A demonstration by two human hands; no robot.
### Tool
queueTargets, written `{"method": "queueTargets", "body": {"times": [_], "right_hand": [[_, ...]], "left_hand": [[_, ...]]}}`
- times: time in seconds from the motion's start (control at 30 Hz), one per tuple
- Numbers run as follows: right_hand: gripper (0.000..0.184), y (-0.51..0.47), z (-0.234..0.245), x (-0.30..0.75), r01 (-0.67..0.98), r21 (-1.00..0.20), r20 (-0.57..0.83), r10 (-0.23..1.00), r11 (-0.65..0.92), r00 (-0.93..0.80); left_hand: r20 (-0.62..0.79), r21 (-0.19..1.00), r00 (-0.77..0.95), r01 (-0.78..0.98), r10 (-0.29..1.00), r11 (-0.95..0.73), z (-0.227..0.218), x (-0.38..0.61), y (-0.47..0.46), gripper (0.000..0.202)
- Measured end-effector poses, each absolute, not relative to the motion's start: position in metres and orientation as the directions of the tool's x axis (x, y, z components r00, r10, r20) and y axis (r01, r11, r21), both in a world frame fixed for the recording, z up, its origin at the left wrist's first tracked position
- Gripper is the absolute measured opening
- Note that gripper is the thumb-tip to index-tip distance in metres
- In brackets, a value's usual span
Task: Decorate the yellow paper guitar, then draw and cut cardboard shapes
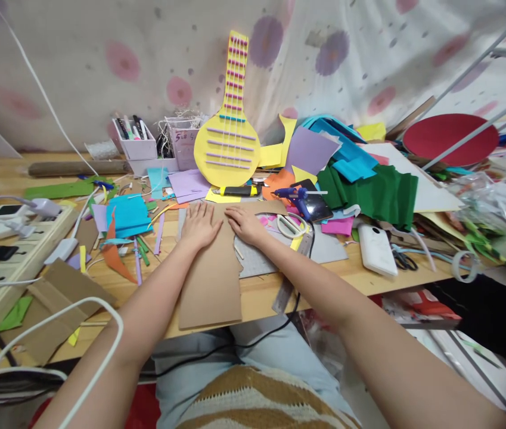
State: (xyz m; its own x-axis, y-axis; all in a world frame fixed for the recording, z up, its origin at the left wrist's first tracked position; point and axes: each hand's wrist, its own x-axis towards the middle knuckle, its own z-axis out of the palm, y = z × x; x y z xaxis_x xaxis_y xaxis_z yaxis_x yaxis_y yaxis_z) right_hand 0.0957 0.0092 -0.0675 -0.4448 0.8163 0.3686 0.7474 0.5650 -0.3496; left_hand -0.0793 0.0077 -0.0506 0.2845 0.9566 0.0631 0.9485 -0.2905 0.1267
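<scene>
Both palms lie flat on a piece of brown cardboard (210,286), whose near end juts toward the table's front edge. My left hand (199,226) rests on its upper left part with fingers stretched out. To the right, my right hand (244,225) presses near the curved strip at the cardboard's top. A grey cutting mat (259,265) shows beneath. Just beyond the hands stands a yellow paper lute-like instrument (226,149) with purple bars and white strings. A yellow and black utility knife (239,191) lies at its foot. White-handled scissors (291,225) sit right of my right hand.
A blue hot glue gun (297,199) with a black cord is at the right, near a steel ruler (283,295). Farther right are green felt (382,196) and a white power bank (376,249). A power strip (20,262), cables and coloured scraps crowd the left.
</scene>
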Motion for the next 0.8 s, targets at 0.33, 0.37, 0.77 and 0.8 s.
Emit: {"method": "queueTargets", "body": {"times": [0.33,0.37,0.77,0.8], "right_hand": [[0.028,0.011,-0.072,0.094,0.758,-0.347,0.406,0.817,0.552,-0.409],[0.027,0.011,-0.071,0.093,0.764,-0.347,0.402,0.822,0.544,-0.403],[0.024,0.016,-0.046,0.082,0.866,-0.372,0.217,0.938,0.334,-0.269],[0.023,0.016,-0.046,0.083,0.854,-0.405,0.213,0.942,0.327,-0.259]], "left_hand": [[0.012,0.147,0.261,0.954,0.965,-0.260,-0.049,-0.078,0.008,0.067],[0.009,0.148,0.261,0.954,0.965,-0.260,-0.048,-0.078,0.008,0.067],[0.055,0.159,0.230,0.959,0.972,-0.236,-0.050,-0.074,0.007,0.063],[0.059,0.172,0.235,0.955,0.970,-0.242,-0.048,-0.075,0.007,0.063]]}}
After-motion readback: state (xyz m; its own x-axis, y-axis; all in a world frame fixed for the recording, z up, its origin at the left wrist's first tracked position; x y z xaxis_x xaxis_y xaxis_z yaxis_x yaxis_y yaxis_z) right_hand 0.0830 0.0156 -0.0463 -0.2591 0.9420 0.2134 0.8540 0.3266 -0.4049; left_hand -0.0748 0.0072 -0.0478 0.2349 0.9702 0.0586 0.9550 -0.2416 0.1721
